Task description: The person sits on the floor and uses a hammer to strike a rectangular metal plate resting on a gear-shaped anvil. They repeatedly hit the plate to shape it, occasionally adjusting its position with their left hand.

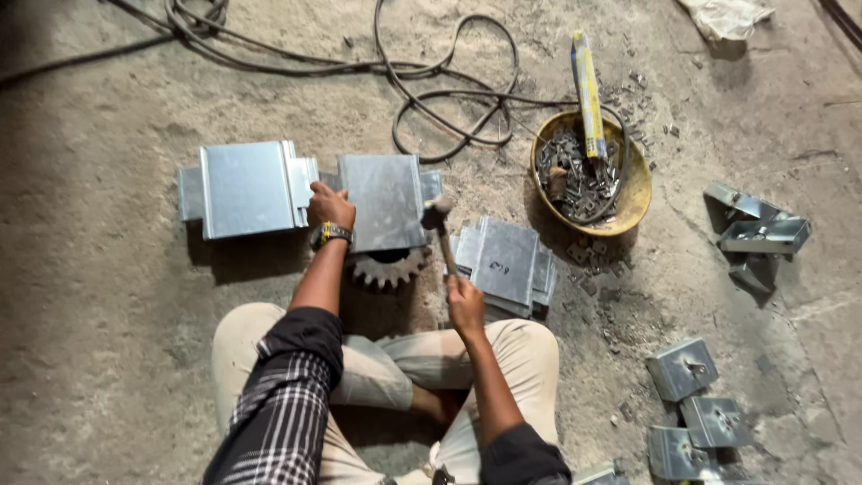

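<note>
I sit cross-legged on a concrete floor. My left hand (329, 205) rests on the left edge of a folded sheet-metal piece (384, 199) that lies on top of a toothed gear wheel (388, 267). A wristwatch is on that wrist. My right hand (464, 301) grips the wooden handle of a hammer (439, 224), whose head hangs at the right edge of the same metal piece. A second, similar folded metal piece (244, 187) lies flat just to the left.
A stack of folded metal sheets (505, 263) lies right of the gear. A yellow bowl (631, 193) holds small metal parts and a long tube. Metal brackets (759, 232) and small boxes (682, 368) sit at right. Cables (431, 90) loop across the floor.
</note>
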